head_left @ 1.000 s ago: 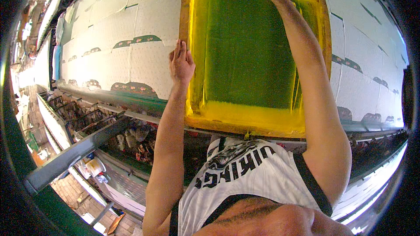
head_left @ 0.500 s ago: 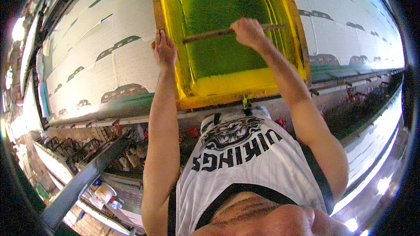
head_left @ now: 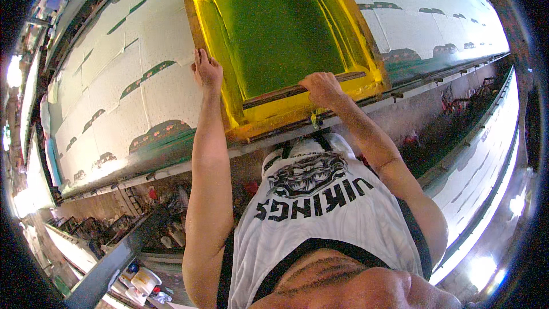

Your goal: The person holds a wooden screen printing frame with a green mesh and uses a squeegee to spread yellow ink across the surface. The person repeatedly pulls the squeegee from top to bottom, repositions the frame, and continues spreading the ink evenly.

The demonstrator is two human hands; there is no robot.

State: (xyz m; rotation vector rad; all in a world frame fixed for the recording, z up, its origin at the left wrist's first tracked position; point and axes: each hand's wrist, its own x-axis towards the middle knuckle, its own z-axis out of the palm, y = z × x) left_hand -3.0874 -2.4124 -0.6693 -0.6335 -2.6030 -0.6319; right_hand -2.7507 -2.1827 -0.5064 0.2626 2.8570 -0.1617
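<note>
A screen printing frame (head_left: 274, 117) with a wooden edge, yellow borders and a dark green mesh lies over the white sheeting. My left hand (head_left: 207, 71) grips its left edge with curled fingers. Inside the frame, my right hand (head_left: 325, 90) is closed around the middle of a long squeegee (head_left: 269, 95). The squeegee spans the mesh at its near end, close to the yellow border nearest my body. Thick yellowish-green ridges run along both sides of the mesh.
White sheets (head_left: 166, 40) with dark printed arched shapes cover the long table on both sides. A metal rail (head_left: 137, 178) follows its near edge, close to my waist. Another long table (head_left: 474, 160) stands at the right. A white tub (head_left: 146, 280) sits low at the left.
My right hand has drawn the squeegee toward my body, from mid-mesh to the near end. My left hand stays at the frame's left edge. The whole view has shifted and tilted slightly.
</note>
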